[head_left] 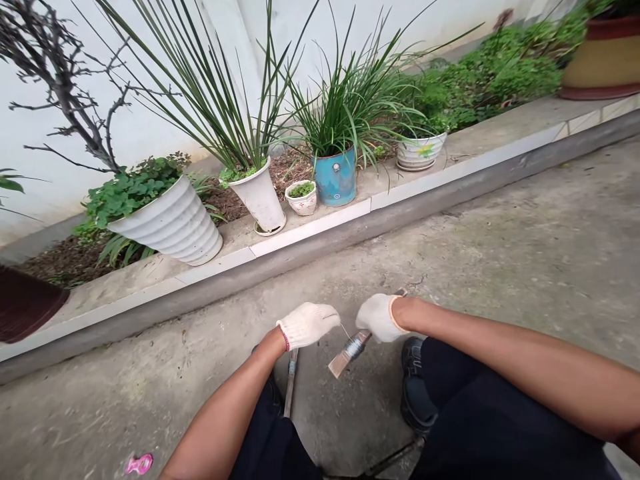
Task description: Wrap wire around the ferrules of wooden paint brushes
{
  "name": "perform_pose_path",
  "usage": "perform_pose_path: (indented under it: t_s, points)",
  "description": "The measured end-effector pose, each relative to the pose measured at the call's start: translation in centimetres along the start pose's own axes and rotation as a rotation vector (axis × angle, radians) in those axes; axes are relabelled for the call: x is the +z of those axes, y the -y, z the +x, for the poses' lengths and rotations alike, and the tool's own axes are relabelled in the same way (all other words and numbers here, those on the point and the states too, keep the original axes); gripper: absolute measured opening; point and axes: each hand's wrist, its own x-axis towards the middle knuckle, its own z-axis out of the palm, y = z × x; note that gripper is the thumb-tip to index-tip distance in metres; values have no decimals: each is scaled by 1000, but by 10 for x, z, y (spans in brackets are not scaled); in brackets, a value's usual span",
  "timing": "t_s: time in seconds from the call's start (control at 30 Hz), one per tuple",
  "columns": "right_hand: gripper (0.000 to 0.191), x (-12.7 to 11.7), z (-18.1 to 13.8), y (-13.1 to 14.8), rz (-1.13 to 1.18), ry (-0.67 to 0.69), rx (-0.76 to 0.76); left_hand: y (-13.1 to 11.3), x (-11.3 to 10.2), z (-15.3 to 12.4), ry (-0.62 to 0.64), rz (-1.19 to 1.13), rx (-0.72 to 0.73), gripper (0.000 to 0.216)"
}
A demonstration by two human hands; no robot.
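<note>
My right hand (pixel 379 317), in a white knit glove, is closed round the handle of what looks like a paintbrush (pixel 341 364), tilted with its pale flat end down to the left. Thin wire (pixel 355 346) is wound in shiny turns round its dark middle. From there a loose strand runs up to my left hand (pixel 311 325), gloved too, whose fingertips pinch it. Below the left hand a wooden stick (pixel 289 390) with a similar binding slants by my foot; its lower end is hidden.
Concrete ground surrounds my feet. Ahead runs a raised tiled ledge (pixel 320 223) bearing a ribbed white pot (pixel 173 223), a tall white pot (pixel 260 200), a small pot (pixel 303 201), a blue bucket (pixel 336 179) and a low pot (pixel 421 152). A pink wrapper-like scrap (pixel 139 464) lies lower left.
</note>
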Motion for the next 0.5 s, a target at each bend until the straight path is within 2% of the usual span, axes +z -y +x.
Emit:
perform_pose_path:
  t_s: [0.07, 0.13, 0.23, 0.3, 0.4, 0.5]
  points:
    - [14, 0, -7, -3, 131, -4, -116, 0, -3, -1, 43, -101, -50, 38]
    - [20, -3, -14, -11, 314, -20, -203, 1, -6, -3, 59, -203, -107, 41]
    - [28, -9, -21, -21, 634, -63, -172, 1, -7, -3, 32, -324, -85, 42]
    - [26, -15, -23, -24, 807, -161, -83, 1, -6, -2, 1, -383, -78, 46]
    - [24, -23, -21, -25, 1002, -396, -32, 1, 0, 2, -68, -441, -162, 55]
    - [28, -29, -15, -30, 1082, -554, 1, 1, 6, 6, -70, -431, -211, 49]
